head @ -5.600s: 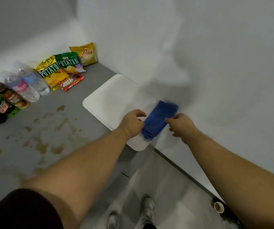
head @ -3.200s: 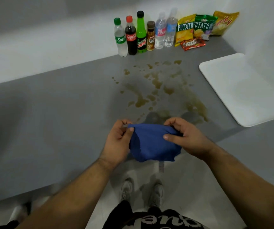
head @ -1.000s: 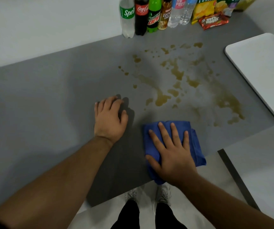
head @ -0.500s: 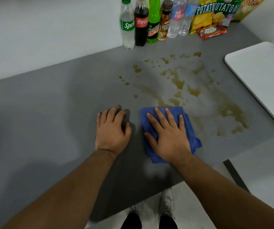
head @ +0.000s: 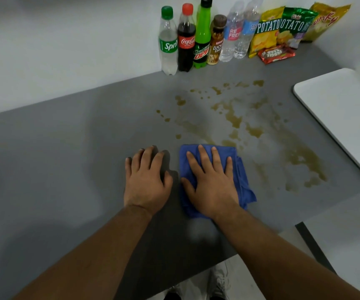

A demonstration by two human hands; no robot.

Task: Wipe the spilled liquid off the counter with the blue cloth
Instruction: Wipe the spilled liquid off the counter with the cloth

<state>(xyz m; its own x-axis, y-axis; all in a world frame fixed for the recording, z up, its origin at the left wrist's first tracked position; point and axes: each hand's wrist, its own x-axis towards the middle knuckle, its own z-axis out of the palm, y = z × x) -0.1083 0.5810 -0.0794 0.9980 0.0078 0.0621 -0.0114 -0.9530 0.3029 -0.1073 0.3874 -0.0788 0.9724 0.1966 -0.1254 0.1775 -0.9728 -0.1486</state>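
The folded blue cloth [head: 243, 180] lies on the grey counter [head: 66, 161], its far edge touching the near fringe of the spill. My right hand [head: 212, 182] presses flat on the cloth with fingers spread, covering most of it. The brownish spilled liquid [head: 235, 121] spreads in puddles and drops beyond and to the right of the cloth, out to a large patch [head: 304, 161]. My left hand [head: 147, 180] rests palm down on the bare counter just left of the cloth, holding nothing.
Several drink bottles [head: 186, 40] stand against the back wall, with snack bags [head: 283, 29] to their right. A white tray [head: 343, 118] lies at the right. The counter's front edge runs just below my forearms; the floor and my shoes [head: 218, 282] show beneath.
My right hand has slid the cloth forward onto the nearest puddle of the spill. My left hand stays flat on the counter beside it.
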